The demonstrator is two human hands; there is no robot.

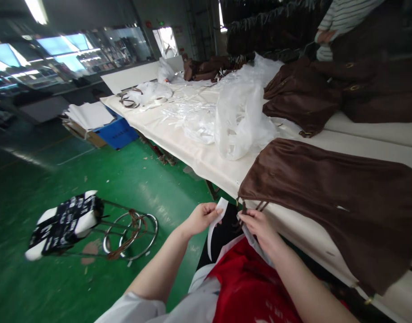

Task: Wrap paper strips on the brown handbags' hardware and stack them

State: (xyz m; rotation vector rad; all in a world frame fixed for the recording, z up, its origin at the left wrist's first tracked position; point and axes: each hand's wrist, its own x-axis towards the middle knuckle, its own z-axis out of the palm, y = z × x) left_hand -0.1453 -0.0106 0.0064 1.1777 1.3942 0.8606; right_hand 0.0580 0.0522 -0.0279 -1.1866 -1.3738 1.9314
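My left hand (205, 217) pinches a white paper-like strip (222, 206) between thumb and fingers, and its long tail hangs down in front of my dark trousers. Close by on the right, my right hand (259, 225) has its fingertips closed on a narrow brown strap (244, 207) at the corner of a brown leather bag (323, 179). The bag lies flat and partly overhangs the table's near edge. Thin brown cords stick out beside my right fingers. A red apron (253, 282) covers my lap.
The pale table (206, 154) carries a heap of clear plastic wrap (241, 119) and more brown bags (302, 96). A person in a striped top (347, 20) stands across it. An upturned stool (71, 220) lies on the green floor, with a blue box (116, 132) behind.
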